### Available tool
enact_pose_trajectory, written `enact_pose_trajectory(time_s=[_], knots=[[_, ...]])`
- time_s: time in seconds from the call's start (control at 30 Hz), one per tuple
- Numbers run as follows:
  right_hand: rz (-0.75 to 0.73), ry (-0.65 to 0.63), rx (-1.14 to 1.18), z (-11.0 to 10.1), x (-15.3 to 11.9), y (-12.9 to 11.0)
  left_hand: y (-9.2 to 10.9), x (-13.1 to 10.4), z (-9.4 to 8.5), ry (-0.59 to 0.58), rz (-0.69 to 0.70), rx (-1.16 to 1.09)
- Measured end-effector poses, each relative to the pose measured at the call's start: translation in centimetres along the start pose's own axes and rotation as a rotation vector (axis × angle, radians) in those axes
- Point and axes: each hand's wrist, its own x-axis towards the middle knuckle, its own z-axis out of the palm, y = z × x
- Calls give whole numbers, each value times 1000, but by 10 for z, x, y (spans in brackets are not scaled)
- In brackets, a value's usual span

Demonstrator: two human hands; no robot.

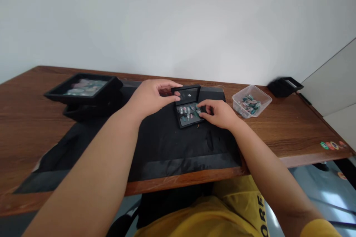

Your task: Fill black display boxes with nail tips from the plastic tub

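A small black case point(190, 120) stands with its lid raised on the dark mat. Rows of small shiny pieces that look like press-on nails point(188, 110) lie inside, in pink, teal and clear tones. The upright lid point(188, 95) is gripped at its left edge between the thumb and fingers of my left hand point(154, 98). From the right, my right hand point(218, 113) reaches over the case's right end. Its thumb and index finger close around a small teal press-on nail point(198, 111), partly hidden by the fingertips.
A clear plastic tub point(264, 100) of loose teal and pink pieces sits right of the mat point(172, 148). Stacked black trays point(96, 98) stand at the left, the top one filled. Another black box point(283, 88) is at the far right, and round stickers point(333, 145) mark the table edge.
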Motion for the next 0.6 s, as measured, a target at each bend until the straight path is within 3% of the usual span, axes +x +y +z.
enact_pose_trajectory(time_s=[0.13,0.27,0.4,0.6], knots=[[-92,67,-200,5,4,-11,2,0,2,11,-4,9],[-142,-3,-348,12,9,-17,6,-3,3,16,25,61],[-129,17,-338,15,12,-14,6,-3,5,56,89,118],[-124,23,-254,15,14,-7,1,-1,5,43,71,143]])
